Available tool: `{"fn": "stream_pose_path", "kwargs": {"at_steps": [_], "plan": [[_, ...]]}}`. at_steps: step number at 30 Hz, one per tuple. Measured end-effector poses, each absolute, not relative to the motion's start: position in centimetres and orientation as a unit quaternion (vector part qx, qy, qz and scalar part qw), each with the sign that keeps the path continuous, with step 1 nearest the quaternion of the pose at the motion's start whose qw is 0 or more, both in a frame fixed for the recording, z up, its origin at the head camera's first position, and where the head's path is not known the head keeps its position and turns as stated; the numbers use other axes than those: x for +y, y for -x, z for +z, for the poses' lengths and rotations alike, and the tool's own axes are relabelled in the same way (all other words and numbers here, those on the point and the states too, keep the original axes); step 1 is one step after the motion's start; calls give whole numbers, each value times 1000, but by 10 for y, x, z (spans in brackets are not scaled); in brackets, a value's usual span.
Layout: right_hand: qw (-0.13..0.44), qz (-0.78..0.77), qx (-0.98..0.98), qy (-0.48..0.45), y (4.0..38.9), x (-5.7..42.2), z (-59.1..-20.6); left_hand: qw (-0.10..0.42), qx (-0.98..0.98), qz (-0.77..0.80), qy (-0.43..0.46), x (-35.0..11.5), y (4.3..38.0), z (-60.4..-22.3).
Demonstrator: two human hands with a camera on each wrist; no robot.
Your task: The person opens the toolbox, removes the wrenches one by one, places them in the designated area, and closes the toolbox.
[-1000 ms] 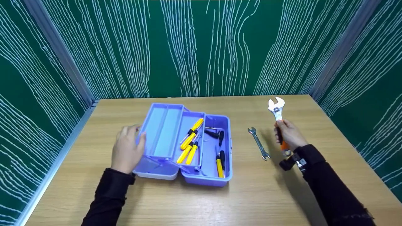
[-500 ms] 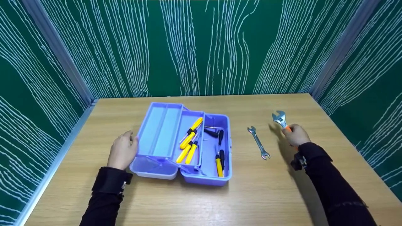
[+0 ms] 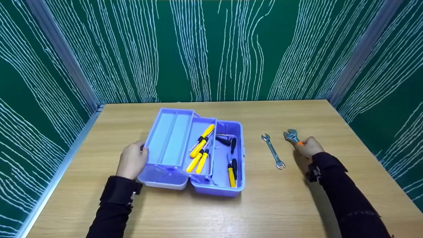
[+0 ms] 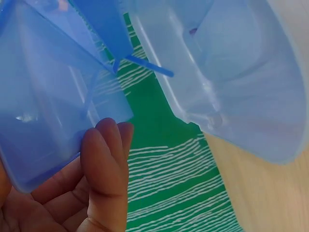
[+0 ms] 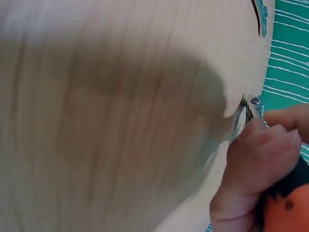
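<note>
A purple toolbox [image 3: 219,191] stands unfolded, its blue upper tray [image 3: 161,135] swung out to the left. My left hand [image 3: 132,161] holds that tray's outer edge; in the left wrist view its curled fingers [image 4: 107,166] come round the translucent plastic. Low over the table on the right, my right hand [image 3: 311,147] grips an adjustable wrench [image 3: 290,135], steel jaw pointing away to the back left. Its orange and black handle [image 5: 288,212] shows clearly in the right wrist view; in the head view the hand covers most of it.
Between toolbox and right hand lies a double open-ended wrench [image 3: 273,150]. Yellow screwdrivers [image 3: 200,163] fill part of the middle tray; black-handled ones [image 3: 233,145] and another yellow screwdriver [image 3: 231,177] lie in the deep compartment. Green white-lined panels [image 3: 211,49] border the table.
My right hand has lowered the adjustable wrench toward the table, its head tipping from upright to nearly flat. My left hand shifted slightly at the tray edge, and its fingers closed round it.
</note>
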State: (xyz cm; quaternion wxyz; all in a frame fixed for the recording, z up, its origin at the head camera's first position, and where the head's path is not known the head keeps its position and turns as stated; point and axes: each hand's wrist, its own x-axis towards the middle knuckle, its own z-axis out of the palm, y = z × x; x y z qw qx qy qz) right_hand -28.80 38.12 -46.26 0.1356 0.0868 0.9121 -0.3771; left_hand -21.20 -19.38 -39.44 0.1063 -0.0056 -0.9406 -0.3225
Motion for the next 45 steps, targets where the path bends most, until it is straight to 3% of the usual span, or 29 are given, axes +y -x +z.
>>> {"fn": "stream_pose_path", "kwargs": {"at_steps": [20, 37, 45], "plan": [[70, -312, 938, -138, 281, 370, -458, 117, -938, -325, 11, -195, 209, -394], [85, -276, 938, -191, 278, 359, -458, 108, -936, -336, 1, -194, 210, -396], [76, -291, 939, -168, 277, 357, -443, 112, -936, -334, 1, -193, 210, -397]]}}
